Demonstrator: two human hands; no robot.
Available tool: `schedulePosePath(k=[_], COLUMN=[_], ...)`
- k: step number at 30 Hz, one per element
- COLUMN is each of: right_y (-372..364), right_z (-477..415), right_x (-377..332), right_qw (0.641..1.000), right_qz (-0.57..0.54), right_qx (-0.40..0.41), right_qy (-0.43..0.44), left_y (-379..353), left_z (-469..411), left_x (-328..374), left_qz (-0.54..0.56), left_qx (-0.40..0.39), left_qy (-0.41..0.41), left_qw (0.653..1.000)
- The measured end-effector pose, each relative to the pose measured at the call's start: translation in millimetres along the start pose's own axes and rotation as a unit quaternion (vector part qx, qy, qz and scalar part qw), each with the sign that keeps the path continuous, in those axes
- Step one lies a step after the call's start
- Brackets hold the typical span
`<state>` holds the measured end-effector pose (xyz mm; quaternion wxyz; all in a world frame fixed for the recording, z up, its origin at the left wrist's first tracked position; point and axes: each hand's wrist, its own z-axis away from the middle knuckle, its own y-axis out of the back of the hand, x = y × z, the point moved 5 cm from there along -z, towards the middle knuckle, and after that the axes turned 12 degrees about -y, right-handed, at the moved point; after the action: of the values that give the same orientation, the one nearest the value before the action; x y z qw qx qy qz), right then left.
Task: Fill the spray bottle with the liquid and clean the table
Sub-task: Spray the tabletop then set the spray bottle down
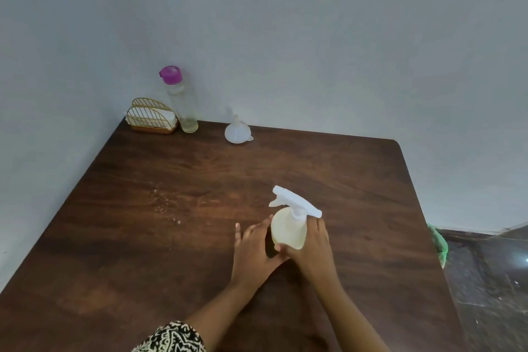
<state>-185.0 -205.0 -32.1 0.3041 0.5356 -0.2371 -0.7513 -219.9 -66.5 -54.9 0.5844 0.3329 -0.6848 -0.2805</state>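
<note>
toward the near right of the dark surface (143,266), the spray bottle (287,230) stands upright and seems filled with pale liquid. the right hand (311,246) wraps round its body; the left hand (254,248) lies flat with straight fingers (239,237) just beside its left side. if the trigger head (297,203) is not screwed tight, a squeeze could leak or topple it. small droplets (164,206) near the left edge could smear.
</note>
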Motion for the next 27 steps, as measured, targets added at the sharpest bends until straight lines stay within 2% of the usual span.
schedulePosePath(k=[3, 6, 8, 11, 18, 27], right_y=[5.0, 11.2, 13.4, 16.2, 14.4, 11.5], right_z=[-22.9, -61.7, -92.4, -135.4, -211.9, -250.4], right_x=[-12.2, -28.9, -40.0, -59.4, -96.0, -122.6], right_qw=[1.0, 1.0, 0.999, 0.997, 0.996, 0.996], right_qz=[0.0, 0.017, 0.048, 0.067, 0.058, 0.033], right_qx=[0.009, -0.007, -0.01, -0.017, -0.033, -0.031], right_qy=[0.011, 0.01, 0.011, 0.026, 0.05, 0.071], left_y=[0.5, 3.2, 4.3, -0.3, -9.0, -9.0], left_z=[-22.7, -50.2, -61.9, -70.7, -73.0, -73.7], left_x=[-1.6, -23.1, -41.6, -56.7, -67.3, -64.9], left_qz=[-0.052, -0.132, -0.141, -0.14, -0.134, -0.13], left_qx=[-0.037, -0.133, -0.194, -0.257, -0.295, -0.311], left_qy=[0.033, 0.098, 0.146, 0.16, 0.17, 0.182], left_qw=[0.997, 0.977, 0.96, 0.943, 0.931, 0.924])
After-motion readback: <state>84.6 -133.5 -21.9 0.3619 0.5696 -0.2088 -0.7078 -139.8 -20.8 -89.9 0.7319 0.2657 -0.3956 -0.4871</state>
